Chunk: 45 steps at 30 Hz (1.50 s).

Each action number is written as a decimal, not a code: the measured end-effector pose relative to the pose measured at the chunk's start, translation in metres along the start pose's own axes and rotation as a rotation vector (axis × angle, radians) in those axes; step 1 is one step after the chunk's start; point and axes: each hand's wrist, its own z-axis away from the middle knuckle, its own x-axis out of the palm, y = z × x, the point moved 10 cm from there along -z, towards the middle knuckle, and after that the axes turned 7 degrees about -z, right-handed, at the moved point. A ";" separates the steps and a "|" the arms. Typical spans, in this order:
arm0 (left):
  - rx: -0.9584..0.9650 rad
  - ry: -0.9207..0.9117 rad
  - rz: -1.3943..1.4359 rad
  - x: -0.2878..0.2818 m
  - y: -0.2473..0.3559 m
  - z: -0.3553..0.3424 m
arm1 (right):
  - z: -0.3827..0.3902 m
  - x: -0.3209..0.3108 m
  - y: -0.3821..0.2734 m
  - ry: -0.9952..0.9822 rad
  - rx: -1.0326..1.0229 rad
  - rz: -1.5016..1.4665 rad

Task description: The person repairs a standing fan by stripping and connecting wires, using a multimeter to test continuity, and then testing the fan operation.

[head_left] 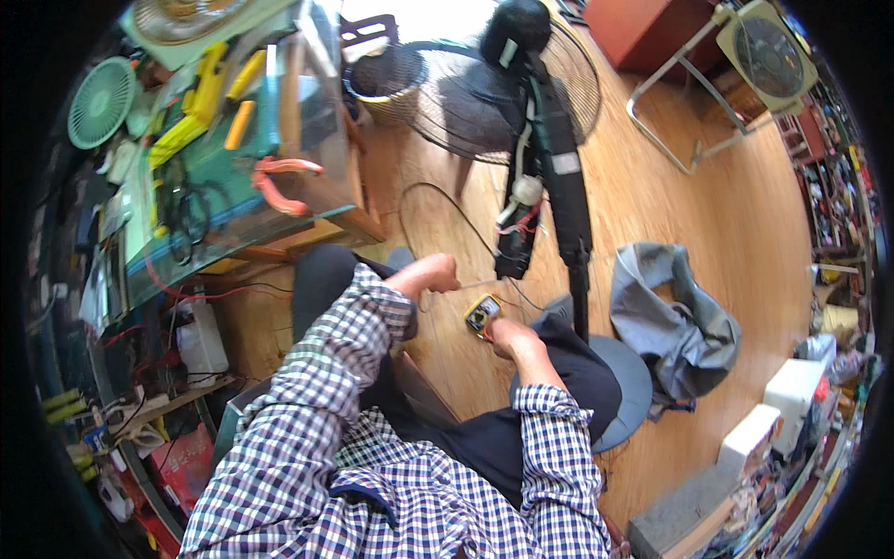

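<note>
My left hand (435, 274) is curled low over the floor, with a thin cord beside it; what its fingers hold is too small to make out. My right hand (507, 336) grips a yellow multimeter (481, 307) with a dark face. Just ahead stands a pedestal fan (575, 219) with a black pole, a small motor part (527, 190) with red wires, and a round wire grille (577, 70) at its top. A black cable (443, 196) loops across the floor between my hands and the fan.
A glass-topped bench (158, 265) at the left carries pliers (277, 186) and tools. A grey bag (670, 326) lies on the wooden floor at the right. Beyond are a box fan on a metal stand (765, 58) and a red cabinet (624, 28). White foam blocks (750, 430) line the right edge.
</note>
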 end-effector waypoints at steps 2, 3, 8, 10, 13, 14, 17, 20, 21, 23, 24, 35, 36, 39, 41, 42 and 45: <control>-0.122 0.133 -0.028 0.006 -0.017 0.003 | -0.009 0.019 0.014 -0.030 0.095 -0.278; -0.187 0.207 -0.048 0.008 -0.018 0.003 | -0.013 0.031 0.029 -0.008 0.171 -0.491; -0.216 0.392 -0.060 -0.016 0.012 0.029 | 0.004 -0.017 0.000 0.095 -0.029 -0.075; -0.068 0.319 0.002 -0.047 0.047 0.048 | 0.009 -0.030 -0.005 0.175 -0.078 -0.085; 0.114 0.271 0.060 -0.093 0.089 0.102 | 0.020 -0.044 -0.026 0.257 -0.146 -0.102; 0.173 0.289 0.066 -0.105 0.101 0.122 | 0.025 -0.047 -0.034 0.262 -0.156 -0.090; 0.371 0.428 0.096 -0.149 0.135 0.195 | 0.018 -0.034 -0.024 0.237 -0.169 -0.062; 0.394 0.626 0.025 -0.200 0.134 0.282 | 0.022 -0.031 -0.028 0.242 -0.201 -0.018; 0.356 0.687 -0.037 -0.219 0.129 0.305 | 0.022 -0.030 -0.017 0.265 -0.190 -0.029; 0.120 0.863 -0.185 -0.252 0.084 0.349 | 0.024 -0.025 -0.011 0.272 -0.187 -0.048; 0.023 1.002 -0.227 -0.267 0.059 0.374 | 0.025 -0.022 -0.010 0.274 -0.189 -0.057; -0.469 1.262 -0.395 -0.268 -0.089 0.436 | 0.018 -0.006 -0.013 0.376 -0.330 -0.115; -0.488 1.266 -0.418 -0.270 -0.084 0.440 | 0.021 -0.007 -0.015 0.383 -0.322 -0.114; -0.529 1.309 -0.529 -0.275 -0.077 0.466 | 0.023 -0.013 -0.026 0.414 -0.325 -0.127; -0.521 1.354 -0.535 -0.281 -0.069 0.481 | 0.015 -0.011 -0.019 0.429 -0.298 -0.131; -0.528 1.375 -0.552 -0.284 -0.065 0.490 | 0.015 -0.011 -0.016 0.438 -0.286 -0.134; -0.575 1.440 -0.524 -0.286 -0.029 0.537 | 0.019 -0.018 -0.022 0.505 -0.302 -0.174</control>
